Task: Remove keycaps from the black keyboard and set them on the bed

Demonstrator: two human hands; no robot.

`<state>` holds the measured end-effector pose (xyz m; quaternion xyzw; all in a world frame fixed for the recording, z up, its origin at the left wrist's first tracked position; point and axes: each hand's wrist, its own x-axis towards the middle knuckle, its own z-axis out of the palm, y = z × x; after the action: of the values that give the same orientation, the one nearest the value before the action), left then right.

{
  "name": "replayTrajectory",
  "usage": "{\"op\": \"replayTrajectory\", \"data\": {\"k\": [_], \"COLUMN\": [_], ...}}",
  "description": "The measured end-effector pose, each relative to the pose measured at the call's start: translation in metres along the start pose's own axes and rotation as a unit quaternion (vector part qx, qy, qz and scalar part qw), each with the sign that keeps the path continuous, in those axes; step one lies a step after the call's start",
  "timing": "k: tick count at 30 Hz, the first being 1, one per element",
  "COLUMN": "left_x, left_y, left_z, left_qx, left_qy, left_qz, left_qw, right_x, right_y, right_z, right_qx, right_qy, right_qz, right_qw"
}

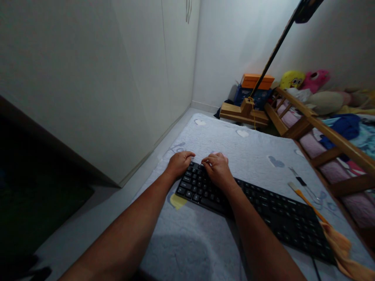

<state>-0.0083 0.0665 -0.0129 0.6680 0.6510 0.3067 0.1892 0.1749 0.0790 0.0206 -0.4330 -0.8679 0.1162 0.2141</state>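
A black keyboard (281, 214) lies at a slant on a pale patterned cloth (187, 242). At its far left corner is my left hand (179, 164), its fingers curled together against the keyboard's edge. My right hand (217, 168) bends over the top rows of keys with thumb and fingers pinched close together. Whatever lies in that pinch is too small to make out. My right forearm crosses above the keyboard and hides part of its middle. Right of the keyboard lie a brush with an orange handle (307, 203), an orange cloth (340, 246) and a slim black-and-metal tool (300, 180).
A pale wardrobe (140, 70) rises close on the left. Along the right runs a wooden bed rail (328, 125) with bedding and soft toys behind it. A stand with a wooden base (244, 111) and boxes (258, 81) are at the far end. A cable (315, 268) leaves the keyboard's near side.
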Motion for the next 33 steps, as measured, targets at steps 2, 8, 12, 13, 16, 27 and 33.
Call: {"op": "replayTrajectory", "data": {"k": [2, 8, 12, 13, 16, 27, 33], "left_x": [-0.0002, -0.0006, -0.0001, 0.0, 0.0002, -0.0005, -0.0001], "left_y": [-0.0002, 0.0, 0.0004, 0.0005, 0.0007, 0.0027, 0.0008], "left_z": [0.0003, 0.0004, 0.0003, 0.0003, 0.0003, -0.0012, -0.0004], "left_qx": [-0.001, 0.002, 0.002, 0.002, 0.002, 0.003, 0.006], "left_qy": [0.001, 0.003, 0.002, 0.001, 0.001, -0.001, -0.002], "left_qz": [0.0, -0.001, 0.0, 0.0, -0.001, -0.004, -0.005], "left_qw": [1.0, 1.0, 1.0, 1.0, 1.0, 1.0, 1.0], "right_x": [0.0002, 0.0001, -0.0008, -0.0012, -0.0021, -0.0015, -0.0017], "right_y": [-0.0007, -0.0019, -0.0007, -0.0005, -0.0011, -0.0015, -0.0042], "right_z": [0.0012, 0.0002, 0.0006, 0.0008, 0.0011, 0.0006, 0.0], "right_qx": [0.005, 0.005, 0.008, 0.011, 0.013, 0.006, 0.009], "right_qy": [0.0, 0.007, 0.004, 0.003, -0.001, 0.009, 0.003], "right_qz": [-0.003, -0.015, -0.032, -0.036, -0.047, -0.023, -0.027], "right_qw": [1.0, 1.0, 0.999, 0.999, 0.999, 1.0, 1.0]}}
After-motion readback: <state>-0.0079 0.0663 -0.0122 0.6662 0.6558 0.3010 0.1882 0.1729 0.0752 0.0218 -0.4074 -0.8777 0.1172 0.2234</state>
